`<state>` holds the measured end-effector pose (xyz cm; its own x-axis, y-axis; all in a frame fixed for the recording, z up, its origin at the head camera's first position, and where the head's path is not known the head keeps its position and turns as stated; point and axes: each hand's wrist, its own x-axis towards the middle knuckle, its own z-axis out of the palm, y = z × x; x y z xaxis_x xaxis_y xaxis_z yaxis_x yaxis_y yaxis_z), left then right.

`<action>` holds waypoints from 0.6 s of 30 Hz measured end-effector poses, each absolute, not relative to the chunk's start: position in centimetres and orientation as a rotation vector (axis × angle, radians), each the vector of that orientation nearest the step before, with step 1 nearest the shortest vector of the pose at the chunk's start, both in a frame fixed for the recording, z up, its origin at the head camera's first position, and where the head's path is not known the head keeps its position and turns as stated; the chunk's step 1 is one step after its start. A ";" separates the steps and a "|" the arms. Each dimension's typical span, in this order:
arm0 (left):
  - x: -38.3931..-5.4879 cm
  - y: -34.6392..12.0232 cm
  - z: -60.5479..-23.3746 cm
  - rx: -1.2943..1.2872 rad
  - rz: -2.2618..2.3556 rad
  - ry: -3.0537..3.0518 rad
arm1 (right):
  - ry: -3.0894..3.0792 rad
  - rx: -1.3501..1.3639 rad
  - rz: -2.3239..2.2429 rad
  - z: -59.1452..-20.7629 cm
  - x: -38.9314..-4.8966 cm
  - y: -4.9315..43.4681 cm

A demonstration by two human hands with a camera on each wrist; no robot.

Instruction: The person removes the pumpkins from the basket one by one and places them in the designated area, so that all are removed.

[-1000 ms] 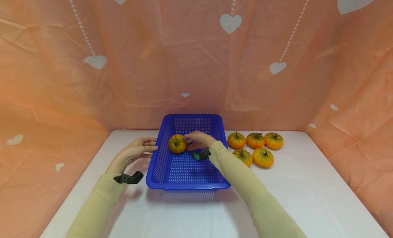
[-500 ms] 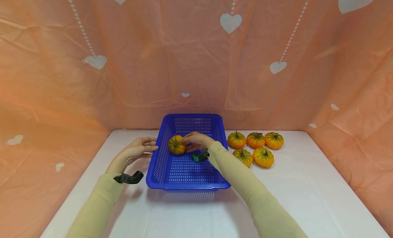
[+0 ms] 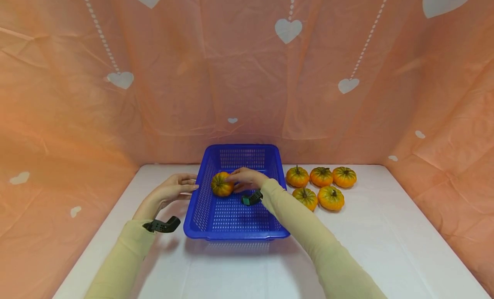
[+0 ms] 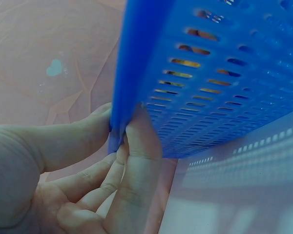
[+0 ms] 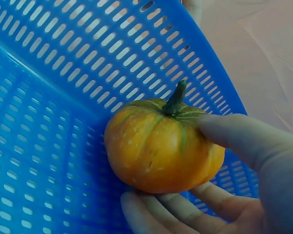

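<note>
A blue perforated plastic basket [image 3: 247, 235] stands on the white table. My left hand [image 3: 175, 191] pinches its left rim between thumb and fingers, as the left wrist view shows up close on the basket wall [image 4: 151, 63]. Inside the basket, my right hand [image 3: 247, 179] holds a small orange-green pumpkin [image 3: 221, 185] near the left wall. In the right wrist view the thumb lies on top of the pumpkin [image 5: 156, 151] beside its green stem, and the fingers reach under it.
Several more small pumpkins [image 3: 331, 198] sit in two rows on the table [image 3: 386, 230], just right of the basket. A peach cloth with white hearts [image 3: 247, 76] hangs behind and along both sides.
My right hand and the pumpkin have shifted slightly nearer to me inside the basket, and the pumpkin has tilted a little. The left hand stays at the rim.
</note>
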<state>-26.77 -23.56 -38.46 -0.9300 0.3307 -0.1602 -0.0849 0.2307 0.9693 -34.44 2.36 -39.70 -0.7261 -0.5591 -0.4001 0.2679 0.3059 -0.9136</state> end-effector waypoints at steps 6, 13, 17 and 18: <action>-26.6 -23.5 -38.3 0.234 1.733 2.186 | 1.888 -0.271 -1.485 -40.0 -34.5 2.1; -26.5 -23.4 -38.0 0.219 1.714 2.206 | 1.906 -0.300 -1.486 -39.8 -34.3 2.1; -26.4 -23.3 -38.0 0.207 1.704 2.217 | 1.933 -0.285 -1.521 -39.5 -34.3 2.2; -26.4 -23.3 -38.0 0.204 1.703 2.219 | 1.935 -0.283 -1.532 -39.4 -34.2 2.2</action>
<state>-26.41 -23.32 -38.01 -0.9333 0.3130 -0.1762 -0.0893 0.2731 0.9578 -34.24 2.22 -39.42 -0.7685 -0.5358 -0.3497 0.2176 0.2951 -0.9304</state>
